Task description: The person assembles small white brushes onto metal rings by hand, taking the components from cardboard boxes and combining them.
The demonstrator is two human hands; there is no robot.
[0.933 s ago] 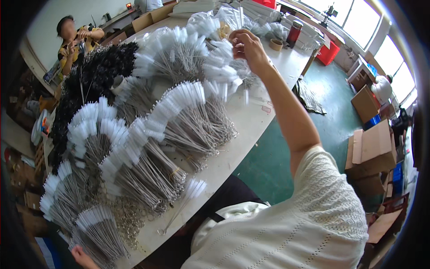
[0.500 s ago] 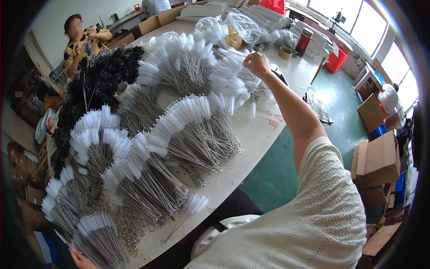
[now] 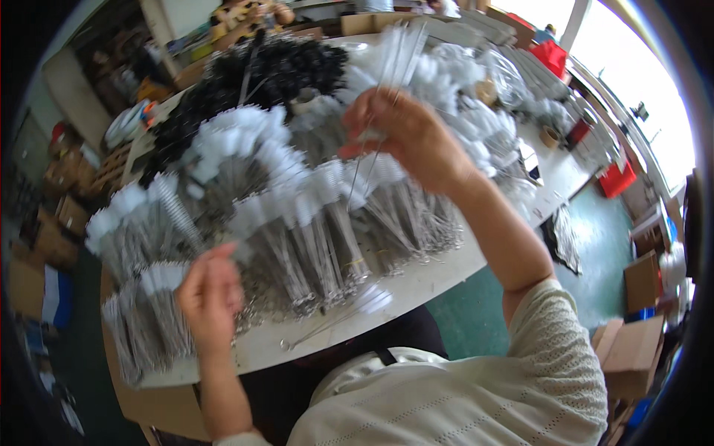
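Observation:
Raised over the middle of the table, my right hand (image 3: 409,137) is closed around a few thin wire-handled brushes (image 3: 401,56). Their blurred pale upper ends point up and the wire ends hang below my fingers. My left hand (image 3: 212,293) hovers near the front left edge, beside upright bundles of white-bristled wire brushes (image 3: 167,305). Motion smears its fingers, so I cannot see whether it holds anything. A few loose white brushes (image 3: 335,323) lie at the front edge, a wire ring at one end. Rows of bundled white brushes (image 3: 327,238) stand between my hands.
A heap of black brushes (image 3: 290,70) covers the far left of the table, with another person (image 3: 253,15) behind it. Clear plastic bags (image 3: 506,78), a tape roll (image 3: 549,137) and a red bottle (image 3: 580,130) are at the far right. Cardboard boxes (image 3: 632,353) stand on the floor.
My right hand has come back from the far right of the pile and now holds brushes up. My left hand has risen from the lower left corner. The view has turned left.

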